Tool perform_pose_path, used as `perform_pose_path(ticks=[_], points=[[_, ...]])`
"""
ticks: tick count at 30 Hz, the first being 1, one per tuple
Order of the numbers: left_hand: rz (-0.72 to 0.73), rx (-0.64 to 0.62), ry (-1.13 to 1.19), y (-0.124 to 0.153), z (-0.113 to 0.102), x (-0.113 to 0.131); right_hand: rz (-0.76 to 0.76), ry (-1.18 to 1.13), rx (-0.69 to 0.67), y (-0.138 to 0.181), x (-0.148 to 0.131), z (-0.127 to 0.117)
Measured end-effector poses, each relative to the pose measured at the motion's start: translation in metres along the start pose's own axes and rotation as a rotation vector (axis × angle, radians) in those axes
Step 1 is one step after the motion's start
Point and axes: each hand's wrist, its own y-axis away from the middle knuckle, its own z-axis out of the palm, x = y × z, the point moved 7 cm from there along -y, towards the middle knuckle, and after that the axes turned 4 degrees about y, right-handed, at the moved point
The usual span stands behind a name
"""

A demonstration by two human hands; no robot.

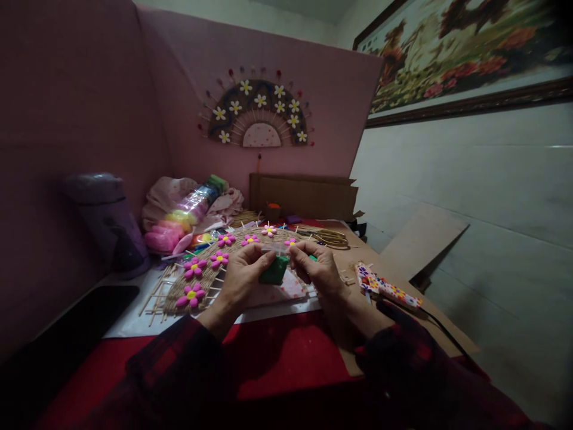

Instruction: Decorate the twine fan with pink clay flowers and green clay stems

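My left hand pinches one side of a small clear plastic bag of green modelling clay. At the bag's other top corner, the fingers of my right hand are closed on the plastic, and a bit of green shows beside them. Under and behind both hands lies a half-round fan wound with brown twine, with thin sticks poking out of its edge. Pink clay flowers with yellow centres dot its band. My hands and the bag hide part of the fan's middle.
Packs of coloured clay and a tumbler stand at the left, near a dark phone-like slab. Gold-handled scissors and a flower-patterned glue gun with a cord lie right. A finished fan hangs on the pink board behind.
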Motion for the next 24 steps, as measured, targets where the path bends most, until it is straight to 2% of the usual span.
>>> perform_pose_path(ticks=[3, 7, 11, 17, 24], points=[[0.025, 0.06, -0.006, 0.0, -0.005, 0.001, 0.057, -0.087, -0.02, -0.002, 0.007, 0.002], [0.051, 0.054, -0.036, 0.001, -0.003, 0.002, 0.106, -0.021, -0.044, -0.001, 0.011, 0.006], [0.068, 0.013, -0.056, 0.002, 0.0, 0.002, 0.068, 0.038, -0.017, 0.0, 0.006, 0.004], [-0.056, 0.029, -0.029, 0.0, -0.005, -0.007, 0.01, 0.14, 0.001, -0.001, -0.001, 0.0], [-0.016, 0.043, -0.056, 0.001, -0.003, -0.001, 0.035, 0.046, -0.041, -0.002, 0.003, 0.004]])
